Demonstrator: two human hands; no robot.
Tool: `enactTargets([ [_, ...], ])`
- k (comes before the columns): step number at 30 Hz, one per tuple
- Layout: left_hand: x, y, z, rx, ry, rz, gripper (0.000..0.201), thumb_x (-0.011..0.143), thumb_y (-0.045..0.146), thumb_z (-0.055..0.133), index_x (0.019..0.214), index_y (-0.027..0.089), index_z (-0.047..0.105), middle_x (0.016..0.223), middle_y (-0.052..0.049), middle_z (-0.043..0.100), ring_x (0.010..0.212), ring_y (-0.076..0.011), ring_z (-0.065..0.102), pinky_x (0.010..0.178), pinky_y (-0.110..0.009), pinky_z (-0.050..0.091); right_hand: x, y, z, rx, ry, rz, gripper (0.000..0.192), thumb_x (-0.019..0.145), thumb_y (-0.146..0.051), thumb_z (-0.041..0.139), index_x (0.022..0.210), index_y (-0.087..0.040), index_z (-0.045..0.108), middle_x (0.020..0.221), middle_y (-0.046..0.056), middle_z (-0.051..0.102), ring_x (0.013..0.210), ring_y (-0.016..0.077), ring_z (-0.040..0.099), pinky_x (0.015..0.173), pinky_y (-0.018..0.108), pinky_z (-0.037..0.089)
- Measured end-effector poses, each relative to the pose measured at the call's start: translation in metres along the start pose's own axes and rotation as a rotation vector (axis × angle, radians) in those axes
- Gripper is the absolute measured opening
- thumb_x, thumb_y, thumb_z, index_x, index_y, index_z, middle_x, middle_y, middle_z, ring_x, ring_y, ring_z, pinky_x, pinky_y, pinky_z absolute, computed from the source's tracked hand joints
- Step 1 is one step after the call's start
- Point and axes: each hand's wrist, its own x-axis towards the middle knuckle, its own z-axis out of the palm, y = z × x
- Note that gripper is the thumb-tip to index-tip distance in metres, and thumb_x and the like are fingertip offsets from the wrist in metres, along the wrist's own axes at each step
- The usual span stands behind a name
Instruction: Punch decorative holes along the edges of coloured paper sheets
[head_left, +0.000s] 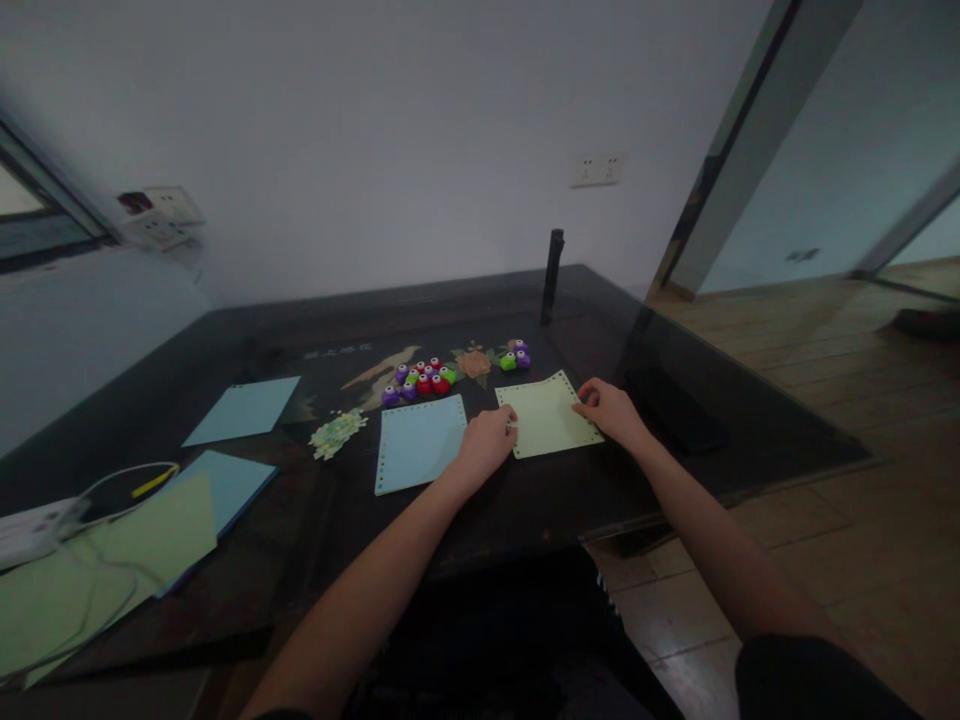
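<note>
Your left hand (486, 443) rests curled on the dark table (525, 500), its fingertips (511, 420) touching the left edge of the pale green sheet (546, 415); whether that grip pinches the edge or only presses on it, you cannot tell from this view; your right hand (609, 408) lies on the sheet's right side, fingers bent and pressed against the paper near its upper right edge, and again the grip is too small and dim to say whether it is closed on the paper or merely holding it flat. The green sheet lies flat between your two hands, with a row of small punched notches along its edges; just to the left of your left hand, touching its wrist side, lies a light blue sheet (418, 442) with the same dotted border; beyond both hands sits a cluster of small craft punches (422, 380) in purple, red and green, and a second pair (515, 356) stands just past the green sheet; further left of the blue sheet there is a small heap of paper cutouts (337, 432); well to the left lie another blue sheet (244, 410) and a stack of green and blue paper (150, 545) under a white cable (112, 480); a black upright cylinder (553, 277) stands at the far side of the table.
</note>
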Motion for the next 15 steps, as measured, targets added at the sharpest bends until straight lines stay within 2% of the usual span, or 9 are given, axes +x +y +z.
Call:
enactTargets([
  [6, -0.001, -0.001, 0.002, 0.015, -0.009, 0.003, 0.024, 0.081, 0.02, 0.05, 0.104, 0.02, 0.059, 0.089, -0.007, 0.068, 0.083, -0.0193, 0.063, 0.075, -0.029, 0.045, -0.001, 0.006, 0.003, -0.09, 0.083, -0.11, 0.02, 0.068, -0.027, 0.067, 0.086, -0.021, 0.059, 0.073, -0.001, 0.053, 0.064, 0.0132, 0.051, 0.055, 0.024, 0.035],
  [15, -0.004, 0.002, 0.002, 0.065, -0.025, 0.028, 0.026, 0.082, 0.021, 0.049, 0.107, 0.019, 0.056, 0.095, -0.009, 0.067, 0.087, -0.0212, 0.063, 0.076, -0.03, 0.045, 0.003, 0.013, 0.004, -0.096, 0.037, -0.151, 0.016, 0.071, -0.027, 0.065, 0.086, -0.019, 0.066, 0.081, 0.003, 0.054, 0.071, 0.0148, 0.052, 0.066, 0.027, 0.04],
])
